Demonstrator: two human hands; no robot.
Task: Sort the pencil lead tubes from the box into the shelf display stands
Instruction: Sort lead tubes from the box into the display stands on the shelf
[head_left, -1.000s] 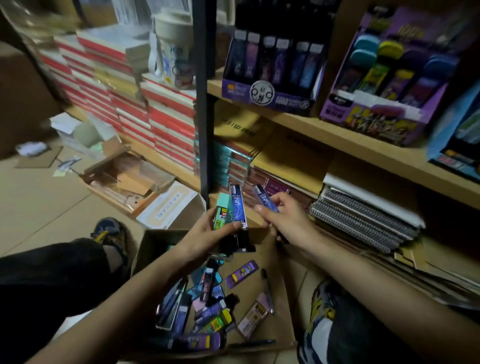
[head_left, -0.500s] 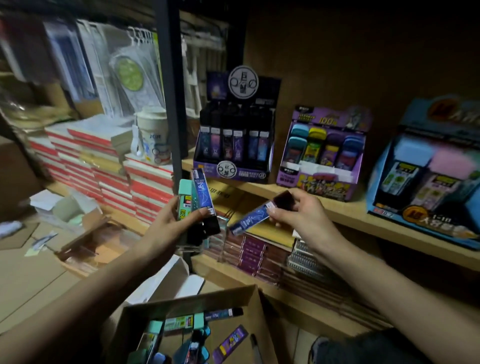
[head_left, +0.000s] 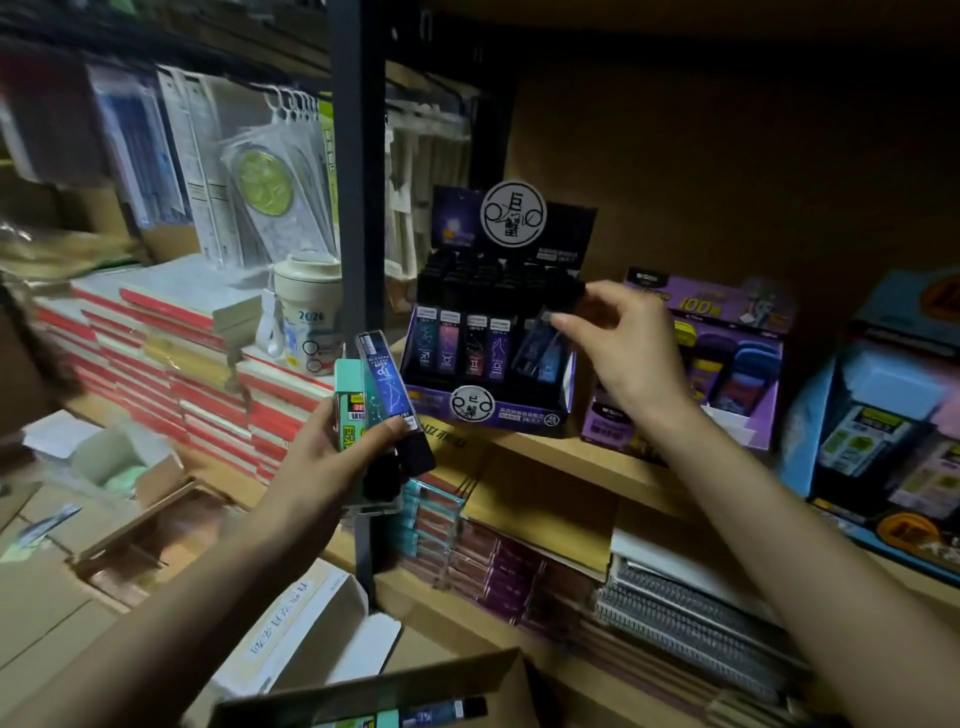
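Tube (head_left: 536, 347) in right hand (head_left: 631, 358) — at stand (head_left: 488, 413)

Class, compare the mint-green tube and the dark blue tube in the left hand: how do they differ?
The mint-green tube has a yellow-green label; the dark blue tube shows a constellation print. The dark blue tube tilts, overlapping the straighter mint-green tube. The left hand grips both.

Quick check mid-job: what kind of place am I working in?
Likely a stationery shop or stockroom: the wooden shelf holds a display stand of lead tubes, notebooks are stacked at left, and packaged goods hang above them.
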